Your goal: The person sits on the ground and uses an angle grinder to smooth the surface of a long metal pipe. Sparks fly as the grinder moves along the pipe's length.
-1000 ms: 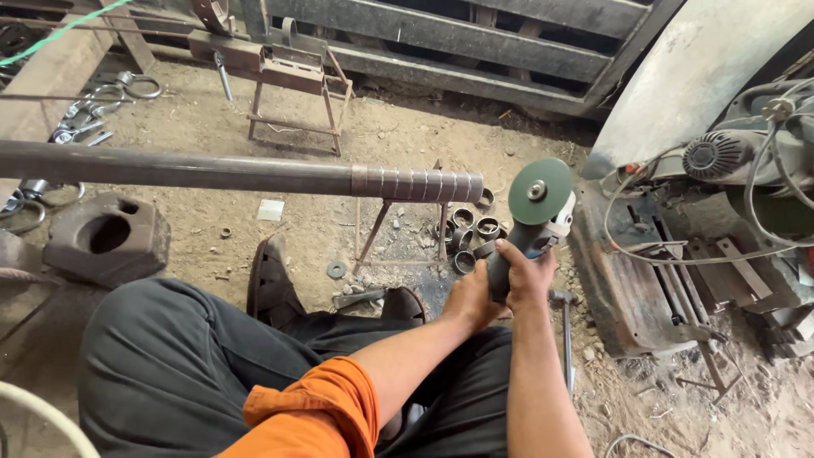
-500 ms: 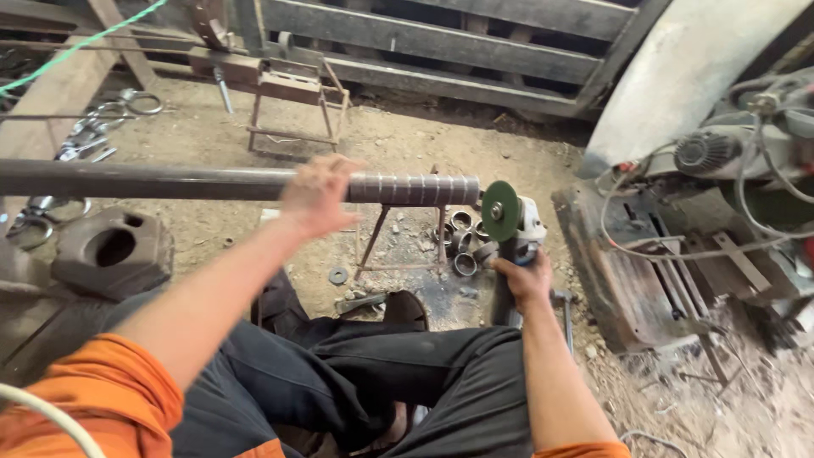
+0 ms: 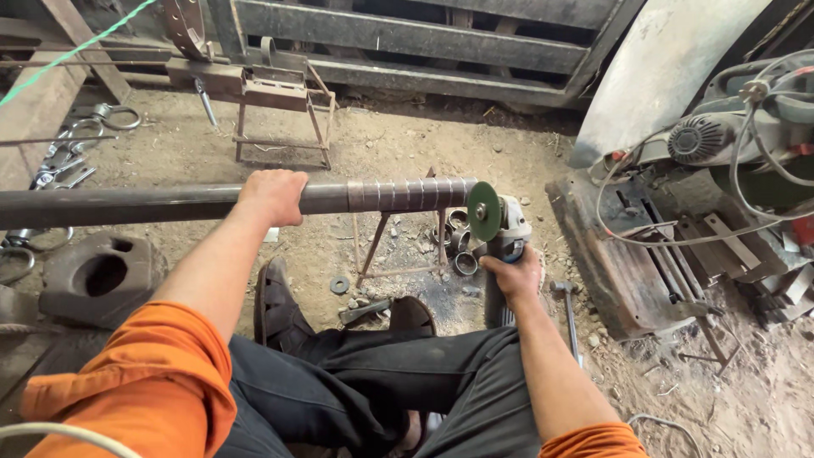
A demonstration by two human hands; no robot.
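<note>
A long dark steel pipe [image 3: 144, 204] lies level across the view, its right end scored with several ring marks [image 3: 407, 194] and resting on a small metal stand [image 3: 373, 254]. My left hand [image 3: 273, 196] grips the pipe from above, left of the marks. My right hand [image 3: 515, 273] holds an angle grinder [image 3: 504, 231], whose green disc [image 3: 484, 210] sits right at the pipe's right end. Several cut metal rings [image 3: 462, 248] lie on the dirt below the disc.
A heavy metal block with a hole [image 3: 97, 277] sits at the left. A hammer [image 3: 566, 309] lies right of my right hand. A motor with cables [image 3: 708, 140] and a rusty steel base [image 3: 610, 254] stand at the right. A metal frame stand [image 3: 280, 114] is behind.
My left hand left the grinder, reached across to the pipe and closed on it. My right hand lowered the grinder, bringing the disc to the pipe's end.
</note>
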